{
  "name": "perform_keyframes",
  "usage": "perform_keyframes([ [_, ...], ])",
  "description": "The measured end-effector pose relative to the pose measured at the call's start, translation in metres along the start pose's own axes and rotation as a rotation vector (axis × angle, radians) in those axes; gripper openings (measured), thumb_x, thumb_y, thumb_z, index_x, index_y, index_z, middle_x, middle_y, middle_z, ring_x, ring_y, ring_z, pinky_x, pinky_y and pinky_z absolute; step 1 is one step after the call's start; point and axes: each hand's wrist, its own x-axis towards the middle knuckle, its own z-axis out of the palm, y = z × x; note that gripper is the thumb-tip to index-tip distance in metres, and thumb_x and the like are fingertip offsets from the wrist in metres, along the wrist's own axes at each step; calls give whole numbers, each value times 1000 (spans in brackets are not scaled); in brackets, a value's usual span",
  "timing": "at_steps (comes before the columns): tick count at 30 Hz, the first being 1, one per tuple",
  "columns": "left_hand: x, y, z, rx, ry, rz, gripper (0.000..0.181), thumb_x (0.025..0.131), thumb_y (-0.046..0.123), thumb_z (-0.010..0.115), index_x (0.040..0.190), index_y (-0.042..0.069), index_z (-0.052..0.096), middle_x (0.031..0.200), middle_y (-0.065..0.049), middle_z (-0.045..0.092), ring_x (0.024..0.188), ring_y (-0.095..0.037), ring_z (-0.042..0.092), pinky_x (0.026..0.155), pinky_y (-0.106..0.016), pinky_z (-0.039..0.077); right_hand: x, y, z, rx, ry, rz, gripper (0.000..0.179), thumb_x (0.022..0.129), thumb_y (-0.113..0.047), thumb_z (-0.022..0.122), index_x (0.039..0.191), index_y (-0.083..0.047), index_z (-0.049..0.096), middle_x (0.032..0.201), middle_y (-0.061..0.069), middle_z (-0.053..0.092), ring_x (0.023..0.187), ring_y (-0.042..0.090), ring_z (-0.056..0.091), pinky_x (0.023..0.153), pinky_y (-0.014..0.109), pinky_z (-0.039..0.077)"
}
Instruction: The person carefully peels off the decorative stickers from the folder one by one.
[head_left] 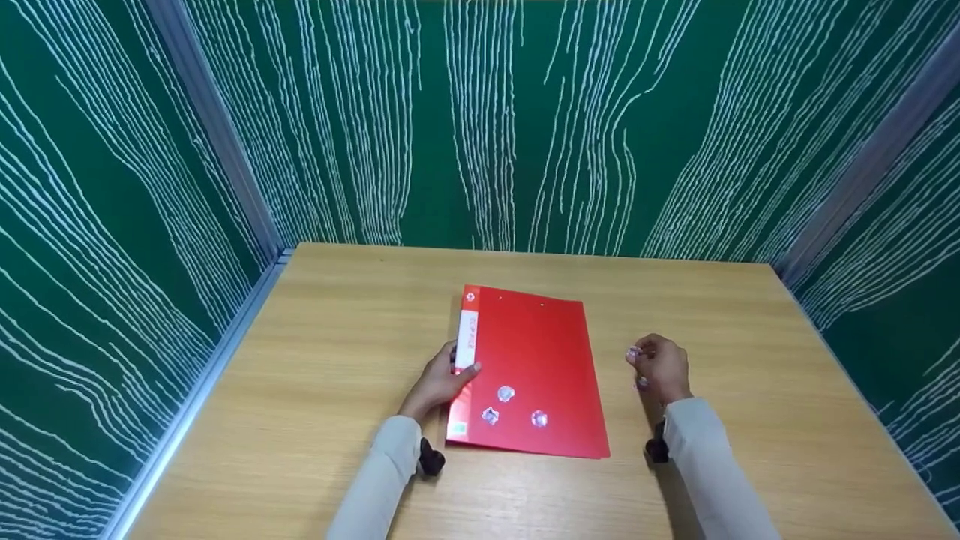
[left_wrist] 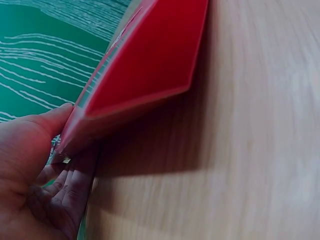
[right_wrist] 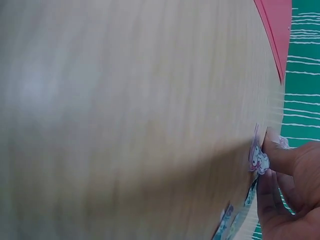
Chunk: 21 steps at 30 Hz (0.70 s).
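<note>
A red clip file (head_left: pixel 536 352) with a white spine label lies on the table, its spine edge tilted up. My left hand (head_left: pixel 441 384) grips that spine, thumb on the cover and fingers behind it, as the left wrist view shows from close by. Three small shiny stickers, one of them a round sticker (head_left: pixel 505 393), sit on the lower part of the cover. To the right of the file, my right hand (head_left: pixel 664 369) pinches a small sticker (head_left: pixel 633 352) between thumb and fingertips. Beside that hand, more sticker pieces (right_wrist: pixel 223 220) show low over the table.
The wooden table (head_left: pixel 337 330) reaches back to a green wall (head_left: pixel 480 135) with white wavy lines. Grey metal posts, such as the left post (head_left: pixel 217 127), stand at the table's back corners. A dark strap piece (head_left: pixel 431 457) hangs at the left wrist.
</note>
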Motion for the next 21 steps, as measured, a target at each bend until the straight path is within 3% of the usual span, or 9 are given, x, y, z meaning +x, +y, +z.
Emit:
perform_keyframes([
  [5, 1, 1, -1, -7, -7, 11, 68, 98, 27, 63, 154, 9, 30, 141, -18, 55, 109, -25, 67, 94, -41, 57, 1, 0, -1, -14, -9, 30, 26, 92, -12, 69, 112, 3, 63, 107, 22, 67, 89, 27, 67, 70, 28, 53],
  [12, 3, 1, -3, -11, 2, 58, 65, 97, 22, 64, 150, 3, 33, 138, -21, 56, 107, -26, 68, 94, -40, 56, 5, 3, 1, -89, 23, -56, 27, 91, -15, 71, 107, 5, 62, 101, 24, 67, 87, 31, 65, 74, 38, 51],
  [21, 1, -2, -1, -1, 6, 32, 65, 98, 26, 63, 152, 5, 32, 140, -20, 55, 115, -27, 65, 101, -43, 52, 12, 7, 0, -145, 41, -117, 18, 94, -11, 66, 102, 5, 62, 93, 24, 67, 81, 33, 64, 71, 45, 51],
])
